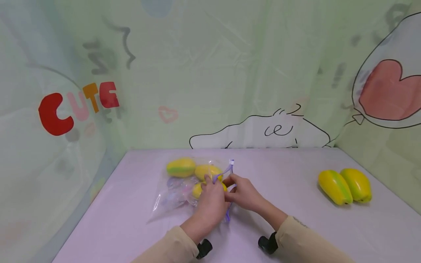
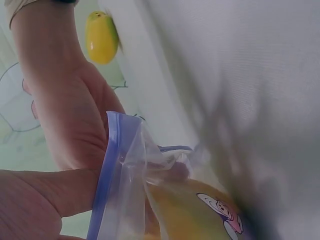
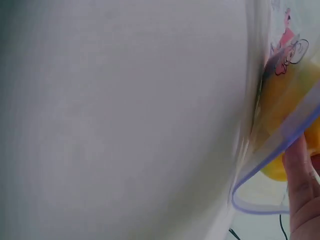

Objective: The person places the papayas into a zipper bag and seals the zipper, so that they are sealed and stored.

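Observation:
A clear zip bag [image 1: 161, 206] with a purple-blue zip strip [image 2: 112, 150] and cartoon prints lies on the table. Two yellow-green papayas [image 1: 181, 167] show inside at the back. A third papaya [image 1: 198, 190] is at the bag's mouth, partly hidden by the hands. My left hand [image 1: 212, 204] holds the bag by its mouth, its fingertips over the third papaya. From the right, my right hand [image 1: 245, 191] reaches into the mouth and grips that papaya's near end. One right finger [image 3: 298, 175] lies across the zip strip against the yellow skin.
Two more papayas [image 1: 335, 187] lie side by side on the right of the pale table [image 1: 279, 171]. Printed curtains [image 1: 210, 73] hang behind and along both sides.

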Tool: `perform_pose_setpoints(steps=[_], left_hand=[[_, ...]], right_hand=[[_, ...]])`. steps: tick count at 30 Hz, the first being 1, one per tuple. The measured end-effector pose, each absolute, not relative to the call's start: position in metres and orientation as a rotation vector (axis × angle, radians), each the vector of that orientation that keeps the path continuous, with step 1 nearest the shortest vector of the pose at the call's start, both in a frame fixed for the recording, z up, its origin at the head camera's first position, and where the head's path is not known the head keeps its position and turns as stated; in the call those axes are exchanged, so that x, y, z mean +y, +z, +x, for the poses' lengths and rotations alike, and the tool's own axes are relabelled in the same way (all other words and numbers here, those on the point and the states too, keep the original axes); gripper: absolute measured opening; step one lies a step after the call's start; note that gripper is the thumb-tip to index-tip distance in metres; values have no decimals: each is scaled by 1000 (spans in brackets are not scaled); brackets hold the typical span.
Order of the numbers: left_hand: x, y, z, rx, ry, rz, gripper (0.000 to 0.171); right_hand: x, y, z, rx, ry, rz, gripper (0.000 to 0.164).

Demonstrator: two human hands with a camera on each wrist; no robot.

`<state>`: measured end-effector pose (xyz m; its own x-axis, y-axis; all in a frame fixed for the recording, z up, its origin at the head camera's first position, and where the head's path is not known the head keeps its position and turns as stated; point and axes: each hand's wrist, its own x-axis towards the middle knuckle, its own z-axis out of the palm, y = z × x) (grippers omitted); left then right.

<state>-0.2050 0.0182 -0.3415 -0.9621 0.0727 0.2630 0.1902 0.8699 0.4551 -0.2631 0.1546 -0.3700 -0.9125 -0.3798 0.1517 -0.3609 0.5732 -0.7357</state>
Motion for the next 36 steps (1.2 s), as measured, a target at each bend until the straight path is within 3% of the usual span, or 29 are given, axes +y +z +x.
perform_pose_setpoints(steps=[10,23,36], left_hand=[[17,-344,-204,-2804,-769,-192,59],[10,-339,-208,-2826,-885,-215,67],[2,-339,-210,-2827,-1038,-165,69]], right_hand=[[151,-372,-275,2624,-1278,-785,44],[164,-371,-276,2448,-1278,-867,40],[236,-337,-269,2566,-1327,-573,38]])
